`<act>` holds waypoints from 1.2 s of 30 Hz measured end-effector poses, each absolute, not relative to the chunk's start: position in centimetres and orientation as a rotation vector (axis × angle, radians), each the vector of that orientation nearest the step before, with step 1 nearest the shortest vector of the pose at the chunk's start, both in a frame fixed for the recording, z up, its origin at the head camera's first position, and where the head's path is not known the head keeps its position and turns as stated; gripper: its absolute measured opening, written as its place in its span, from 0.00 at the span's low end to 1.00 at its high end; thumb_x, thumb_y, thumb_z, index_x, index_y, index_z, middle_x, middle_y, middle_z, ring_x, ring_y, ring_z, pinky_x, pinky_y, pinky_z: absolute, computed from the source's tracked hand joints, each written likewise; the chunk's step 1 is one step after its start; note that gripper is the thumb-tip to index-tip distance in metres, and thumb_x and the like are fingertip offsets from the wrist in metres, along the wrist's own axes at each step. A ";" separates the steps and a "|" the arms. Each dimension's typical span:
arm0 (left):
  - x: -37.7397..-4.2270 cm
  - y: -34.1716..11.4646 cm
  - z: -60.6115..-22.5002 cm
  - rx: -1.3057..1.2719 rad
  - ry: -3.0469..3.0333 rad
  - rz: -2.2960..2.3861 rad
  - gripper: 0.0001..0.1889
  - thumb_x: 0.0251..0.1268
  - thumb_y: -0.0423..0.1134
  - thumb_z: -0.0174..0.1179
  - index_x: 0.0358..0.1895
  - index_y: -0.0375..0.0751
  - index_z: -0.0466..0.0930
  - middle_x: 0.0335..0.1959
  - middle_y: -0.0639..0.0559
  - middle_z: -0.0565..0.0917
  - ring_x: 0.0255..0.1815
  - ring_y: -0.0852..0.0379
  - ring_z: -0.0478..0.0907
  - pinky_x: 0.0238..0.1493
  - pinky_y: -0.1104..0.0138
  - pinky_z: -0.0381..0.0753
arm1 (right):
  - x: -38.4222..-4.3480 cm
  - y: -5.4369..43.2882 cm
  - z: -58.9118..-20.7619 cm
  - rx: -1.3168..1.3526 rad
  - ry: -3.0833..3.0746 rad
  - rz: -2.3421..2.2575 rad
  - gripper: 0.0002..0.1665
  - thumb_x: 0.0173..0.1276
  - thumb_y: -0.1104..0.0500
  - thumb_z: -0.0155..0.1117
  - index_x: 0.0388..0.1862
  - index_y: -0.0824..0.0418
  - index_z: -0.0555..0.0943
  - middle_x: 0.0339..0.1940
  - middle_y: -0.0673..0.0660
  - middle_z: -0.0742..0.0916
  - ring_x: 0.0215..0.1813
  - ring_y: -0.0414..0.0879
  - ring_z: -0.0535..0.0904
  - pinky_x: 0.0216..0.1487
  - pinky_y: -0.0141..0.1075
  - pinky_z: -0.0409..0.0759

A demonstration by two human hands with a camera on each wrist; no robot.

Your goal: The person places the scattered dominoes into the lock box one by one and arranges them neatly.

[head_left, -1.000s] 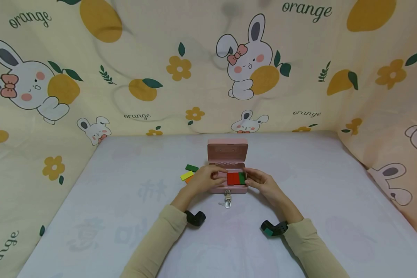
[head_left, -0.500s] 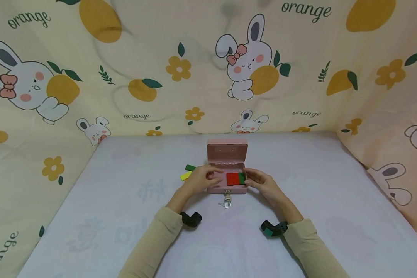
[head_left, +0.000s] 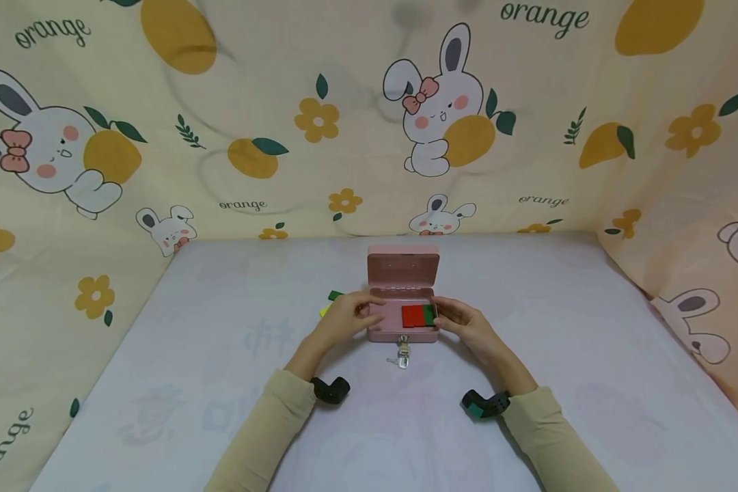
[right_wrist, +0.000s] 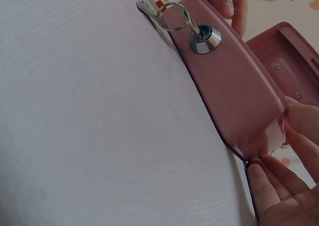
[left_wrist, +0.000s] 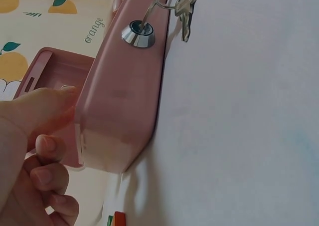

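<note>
In the head view a pink metal cash box (head_left: pixel 383 337) stands with its lid (head_left: pixel 402 268) raised. Red blocks (head_left: pixel 413 316) and a green block (head_left: pixel 429 315) lie flat at the right inside it. My left hand (head_left: pixel 342 320) is at the box's left side, thumb and index finger reaching over the rim. Nothing shows between those fingers; in the left wrist view the other fingers are loosely bent. At the right end, my right hand (head_left: pixel 464 323) holds the box, its fingers around the corner in the right wrist view. Keys (left_wrist: pixel 185 9) hang from the front lock (left_wrist: pixel 138 34).
Left of the box, a green block (head_left: pixel 335 295) and a yellow block (head_left: pixel 324 310) lie partly behind my left hand. An orange block (left_wrist: pixel 118 219) shows low in the left wrist view. White cloth (head_left: pixel 369 424) covers the table; a patterned curtain (head_left: pixel 357 137) stands behind.
My left hand has drawn back leftward from inside the box to its left rim, covering more of the loose blocks. The right hand and the box stay put.
</note>
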State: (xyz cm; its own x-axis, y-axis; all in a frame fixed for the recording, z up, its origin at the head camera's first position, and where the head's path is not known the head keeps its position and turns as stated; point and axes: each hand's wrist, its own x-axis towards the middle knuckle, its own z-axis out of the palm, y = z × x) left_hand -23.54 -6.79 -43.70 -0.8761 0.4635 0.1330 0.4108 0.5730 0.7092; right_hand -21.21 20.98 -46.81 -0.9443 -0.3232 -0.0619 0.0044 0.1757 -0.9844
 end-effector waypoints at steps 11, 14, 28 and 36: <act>-23.8 -7.7 -44.1 0.736 2.786 1.270 0.15 0.60 0.39 0.66 0.48 0.38 0.84 0.21 0.55 0.66 0.25 0.62 0.62 0.30 0.74 0.62 | -21.1 21.0 -46.6 -0.289 2.231 -1.807 0.35 0.70 0.56 0.60 0.72 0.64 0.63 0.75 0.65 0.66 0.77 0.60 0.60 0.62 0.19 0.69; -23.8 -7.8 -44.1 0.715 2.815 1.275 0.15 0.60 0.40 0.66 0.48 0.38 0.84 0.20 0.55 0.66 0.24 0.62 0.62 0.30 0.73 0.62 | -21.1 21.0 -46.6 -0.285 2.233 -1.803 0.35 0.70 0.56 0.60 0.72 0.64 0.63 0.75 0.64 0.66 0.77 0.60 0.60 0.63 0.20 0.69; -23.8 -8.6 -44.3 0.529 2.928 1.316 0.18 0.57 0.40 0.68 0.49 0.36 0.84 0.21 0.53 0.68 0.25 0.61 0.63 0.32 0.71 0.63 | -21.1 20.9 -46.6 -0.287 2.234 -1.805 0.35 0.69 0.56 0.60 0.72 0.65 0.64 0.75 0.65 0.66 0.77 0.61 0.59 0.59 0.15 0.68; -23.9 -8.8 -44.5 0.438 2.991 1.316 0.18 0.56 0.40 0.69 0.48 0.36 0.84 0.22 0.54 0.67 0.25 0.61 0.63 0.29 0.71 0.61 | -21.1 20.9 -46.6 -0.315 2.251 -1.798 0.36 0.70 0.54 0.60 0.72 0.66 0.63 0.75 0.67 0.65 0.76 0.63 0.59 0.57 0.14 0.68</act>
State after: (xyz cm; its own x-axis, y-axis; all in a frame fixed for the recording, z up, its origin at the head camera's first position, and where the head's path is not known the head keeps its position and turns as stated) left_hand -23.95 -8.80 -44.48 -0.9528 0.1778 0.2462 0.3016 0.6483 0.6991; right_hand -21.05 20.93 -46.56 -0.9471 -0.3163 -0.0544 -0.0168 0.2181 -0.9758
